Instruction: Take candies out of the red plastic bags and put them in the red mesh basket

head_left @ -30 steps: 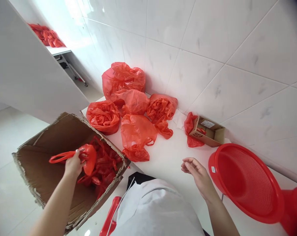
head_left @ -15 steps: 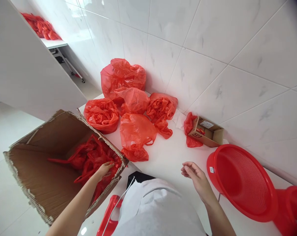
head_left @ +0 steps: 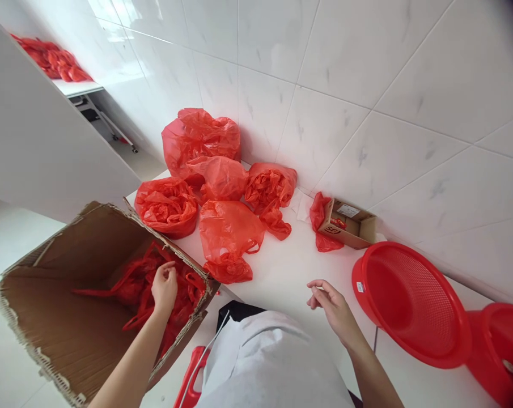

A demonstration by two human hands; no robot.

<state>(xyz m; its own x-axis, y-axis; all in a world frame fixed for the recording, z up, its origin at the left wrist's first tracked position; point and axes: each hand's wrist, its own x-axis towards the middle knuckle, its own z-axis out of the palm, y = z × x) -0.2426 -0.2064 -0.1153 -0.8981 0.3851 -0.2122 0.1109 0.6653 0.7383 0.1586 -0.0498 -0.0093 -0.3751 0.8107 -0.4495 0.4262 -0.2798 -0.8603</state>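
My left hand is inside the cardboard box, above a tangled heap of red plastic bags. Its fingers curl in toward the thumb; whether anything is pinched there I cannot make out. Over the white tabletop hovers my right hand, empty, its fingers loosely bent and apart. Between the hands and the wall lies a flattened red plastic bag with its handles toward me. Behind it stand a round bag stuffed with bags, a knotted bag and another filled bag.
On the right are a red plastic basket and another red container. A small open carton sits by the tiled wall. A grey panel stands at the left, and a red stool is below the table edge.
My left hand has moved left from the box's right rim to over the heap, its fingers now curled. The right hand stays nearly in place. The view has shifted slightly.
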